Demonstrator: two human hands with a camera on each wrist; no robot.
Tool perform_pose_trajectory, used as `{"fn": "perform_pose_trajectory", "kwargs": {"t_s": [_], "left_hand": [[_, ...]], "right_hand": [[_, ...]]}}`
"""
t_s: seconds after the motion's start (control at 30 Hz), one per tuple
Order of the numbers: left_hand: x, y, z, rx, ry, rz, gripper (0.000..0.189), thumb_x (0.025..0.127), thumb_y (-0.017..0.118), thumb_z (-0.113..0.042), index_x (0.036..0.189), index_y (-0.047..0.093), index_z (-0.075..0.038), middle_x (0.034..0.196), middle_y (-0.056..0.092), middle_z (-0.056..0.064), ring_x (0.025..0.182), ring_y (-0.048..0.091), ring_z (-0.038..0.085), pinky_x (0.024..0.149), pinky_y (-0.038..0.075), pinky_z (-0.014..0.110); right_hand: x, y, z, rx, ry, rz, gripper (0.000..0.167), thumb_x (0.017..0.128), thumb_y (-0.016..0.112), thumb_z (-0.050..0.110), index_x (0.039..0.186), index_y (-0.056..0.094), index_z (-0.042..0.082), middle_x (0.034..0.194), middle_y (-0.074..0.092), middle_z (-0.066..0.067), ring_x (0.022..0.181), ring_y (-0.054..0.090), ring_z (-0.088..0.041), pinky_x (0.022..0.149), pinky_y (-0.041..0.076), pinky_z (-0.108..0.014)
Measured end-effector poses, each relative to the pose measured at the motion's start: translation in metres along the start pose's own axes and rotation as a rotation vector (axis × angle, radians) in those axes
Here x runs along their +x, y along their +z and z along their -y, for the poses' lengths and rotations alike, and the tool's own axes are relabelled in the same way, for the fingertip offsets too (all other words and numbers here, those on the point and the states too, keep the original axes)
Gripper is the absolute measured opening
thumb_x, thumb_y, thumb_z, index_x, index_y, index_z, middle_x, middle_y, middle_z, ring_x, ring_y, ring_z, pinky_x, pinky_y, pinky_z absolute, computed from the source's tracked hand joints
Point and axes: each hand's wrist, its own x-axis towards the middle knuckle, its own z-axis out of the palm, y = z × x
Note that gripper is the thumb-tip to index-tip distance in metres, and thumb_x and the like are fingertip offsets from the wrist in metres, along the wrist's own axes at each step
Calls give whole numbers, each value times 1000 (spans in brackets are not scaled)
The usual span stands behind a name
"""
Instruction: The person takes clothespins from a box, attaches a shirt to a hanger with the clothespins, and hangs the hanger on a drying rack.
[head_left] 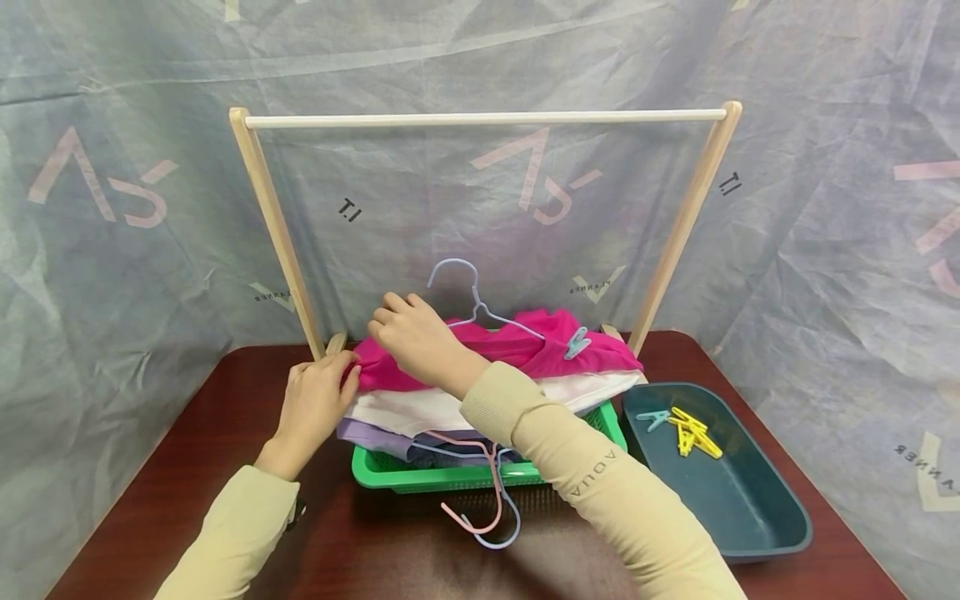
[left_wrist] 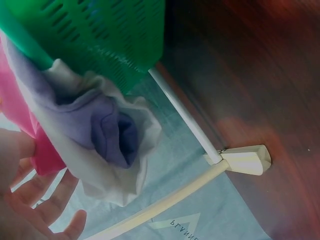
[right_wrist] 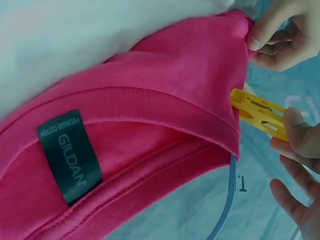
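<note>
Grey sheeting [head_left: 825, 292] wraps the whole scene, a red-brown table [head_left: 150, 508] spreads across my head view, and a wooden rack [head_left: 487, 120] stands along the table's far edge. Mid-table sits a green basket [head_left: 435, 479], and there's the pink shirt [head_left: 510, 346], lying toward the basket's far edge on top of a white shirt [head_left: 405, 411] and a purple garment [head_left: 371, 437]. Its hanger [head_left: 476, 287] runs in at the collar, hook up.

Now the hands! I have the left hand [head_left: 311, 400] pinching the shirt by its left end, out past the basket's left edge. I have the right hand [head_left: 416, 337] gripping a yellow peg [right_wrist: 259, 114] between thumb and finger, nose right at the left shoulder, just beside where the hanger slips under the cloth.

A blue clip [head_left: 577, 342] sits on the right shoulder, so I call this the second fastening. The move now calls for biting cloth and hanger together before letting go, left hand steady; whether the peg has caught the hanger, I can't tell.

Near the table's right edge, spare pegs [head_left: 697, 433] lie in a dark tray [head_left: 738, 500]; a pink hanger [head_left: 497, 487] and a blue hanger [head_left: 513, 508] overhang the basket's near edge.
</note>
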Motion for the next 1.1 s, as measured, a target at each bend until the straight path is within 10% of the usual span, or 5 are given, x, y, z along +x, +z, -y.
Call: {"fn": "perform_pose_trajectory", "kwargs": {"t_s": [1.1], "left_hand": [[0,1,1,-1,7,1,13,84,62,-16,93,63,-7,83,67,11,69,64,29,71,40,49]], "right_hand": [[-15,0,-1,54,75,48,19,82,60,21,101,57,17,100,58,2,96,52,-17,79,42,-30]]}}
